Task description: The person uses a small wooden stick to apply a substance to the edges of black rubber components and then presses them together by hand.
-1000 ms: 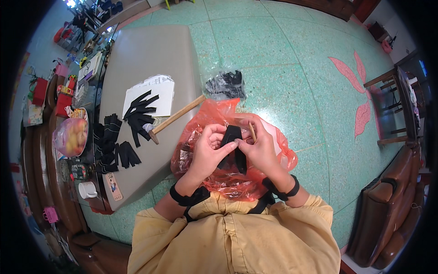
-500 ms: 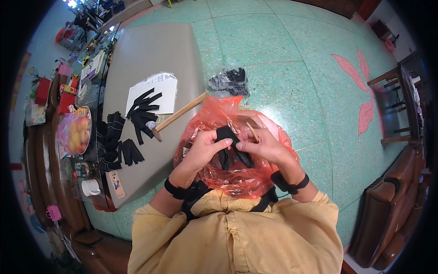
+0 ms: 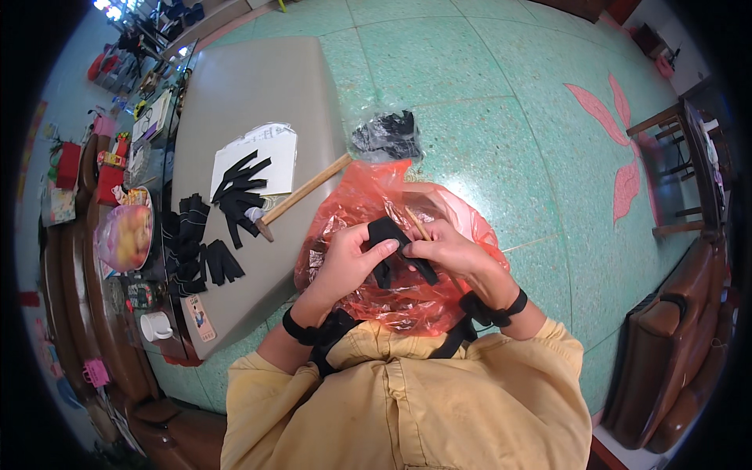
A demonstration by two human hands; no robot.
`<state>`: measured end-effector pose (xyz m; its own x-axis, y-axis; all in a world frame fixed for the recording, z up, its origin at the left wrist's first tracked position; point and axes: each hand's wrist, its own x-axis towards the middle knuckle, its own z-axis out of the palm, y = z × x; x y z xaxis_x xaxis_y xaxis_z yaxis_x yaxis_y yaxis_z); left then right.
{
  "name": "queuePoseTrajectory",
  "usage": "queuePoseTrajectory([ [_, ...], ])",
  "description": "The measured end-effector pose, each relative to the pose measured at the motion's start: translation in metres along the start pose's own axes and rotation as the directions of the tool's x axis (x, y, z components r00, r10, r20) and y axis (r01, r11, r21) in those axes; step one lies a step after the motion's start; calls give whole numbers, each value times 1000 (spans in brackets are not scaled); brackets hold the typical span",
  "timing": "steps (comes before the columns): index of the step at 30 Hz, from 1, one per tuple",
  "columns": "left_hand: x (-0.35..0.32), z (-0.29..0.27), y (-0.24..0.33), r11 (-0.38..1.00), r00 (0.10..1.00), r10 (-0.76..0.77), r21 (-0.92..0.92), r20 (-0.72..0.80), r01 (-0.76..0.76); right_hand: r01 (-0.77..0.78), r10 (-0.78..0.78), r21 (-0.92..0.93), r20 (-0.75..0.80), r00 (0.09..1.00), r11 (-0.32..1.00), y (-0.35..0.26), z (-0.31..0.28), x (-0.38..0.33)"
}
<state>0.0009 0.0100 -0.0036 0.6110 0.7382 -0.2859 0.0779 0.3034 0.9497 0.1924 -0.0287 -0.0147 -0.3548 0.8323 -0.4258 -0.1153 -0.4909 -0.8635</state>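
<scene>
- Left hand [image 3: 348, 262] curled, thumb and fingers pinching a black fabric piece [image 3: 389, 244] from its left side.
- Right hand [image 3: 448, 252] closed on the same piece from the right, also gripping a thin wooden stick [image 3: 417, 223].
- Held above a red plastic bag [image 3: 368, 196] in the lap, just off the near right corner of the grey table [image 3: 258, 86].
- Lay near the table's right edge: a hammer [image 3: 301, 192], handle jutting past that edge.
- Beside the hammer's head: loose black strips [image 3: 235, 192] partly on a white paper [image 3: 274, 149].
- Stacked along the left edge: more black pieces [image 3: 188, 243].
- On the green floor [image 3: 501, 102] beyond the bag: a clear bag of black pieces [image 3: 385, 135].
</scene>
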Motion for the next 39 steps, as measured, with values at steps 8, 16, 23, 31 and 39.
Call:
queuePoseTrajectory([
  [8, 5, -3, -8, 995, 995, 102, 18, -12, -102, 68, -67, -31, 27, 997, 997, -1, -5, 5],
  [16, -1, 0, -2, 939, 977, 195, 304, -85, -161, -75, 75, 69, 5, 997, 995, 14, -3, 9],
  [23, 7, -15, -21, 990, 978, 83, -93, -189, -102, -304, 265, 149, 236, 935, 941, 12, -22, 0],
  [31, 4, -5, -12, 986, 998, -30, -165, -57, 20, -16, 24, -55, 137, 990, 998, 1, -6, 23],
  [39, 2, -7, -22, 997, 980, 73, -16, -184, -77, -235, 218, 66, 198, 956, 970, 10, -22, 12],
])
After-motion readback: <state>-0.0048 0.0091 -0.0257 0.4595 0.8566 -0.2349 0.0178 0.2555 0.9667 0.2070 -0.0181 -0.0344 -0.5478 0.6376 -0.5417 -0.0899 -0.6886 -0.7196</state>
